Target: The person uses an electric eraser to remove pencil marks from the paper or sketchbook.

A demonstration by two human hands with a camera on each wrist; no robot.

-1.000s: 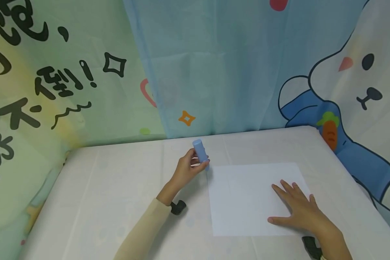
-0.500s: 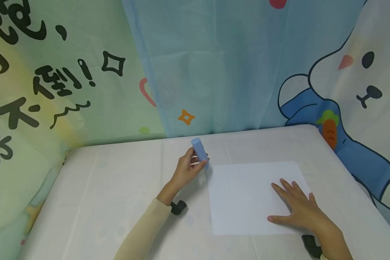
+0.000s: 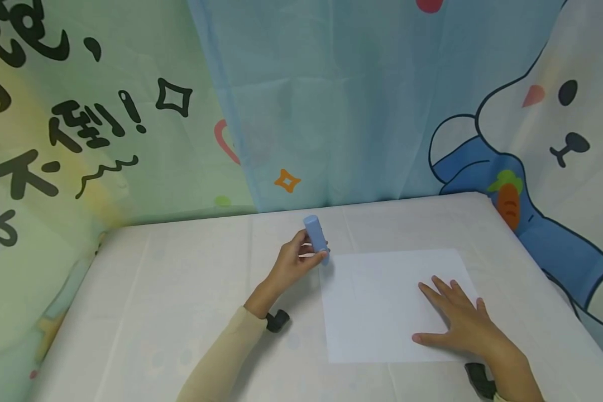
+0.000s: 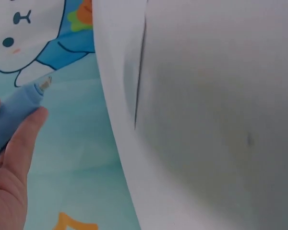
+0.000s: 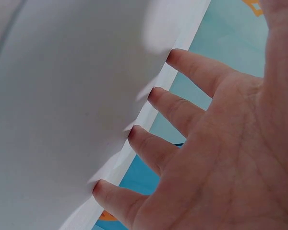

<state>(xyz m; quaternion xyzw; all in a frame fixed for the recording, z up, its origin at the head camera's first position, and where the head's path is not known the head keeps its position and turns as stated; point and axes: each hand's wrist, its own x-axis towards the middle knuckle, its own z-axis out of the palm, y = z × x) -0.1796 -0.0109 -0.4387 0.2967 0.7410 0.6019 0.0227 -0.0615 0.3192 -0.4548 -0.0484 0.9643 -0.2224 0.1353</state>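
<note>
A stubby light-blue marker (image 3: 315, 233) is gripped between the thumb and fingers of my left hand (image 3: 288, 265), tilted over the upper left corner of a white sheet of paper (image 3: 372, 307). Its small greyish tip (image 4: 45, 83) shows uncapped in the left wrist view; whether it touches the paper I cannot tell. My right hand (image 3: 462, 326) lies spread on the paper's right side. In the right wrist view its fingertips (image 5: 134, 132) press on the white surface, fingers straight and apart. No marks are visible on the sheet.
A white cloth covers the table (image 3: 181, 290), whose back edge meets a printed curtain (image 3: 301, 100). Black wrist straps (image 3: 277, 321) sit on both wrists.
My left hand has shifted slightly right with the marker, a little closer over the paper's corner. The right hand keeps its place on the sheet.
</note>
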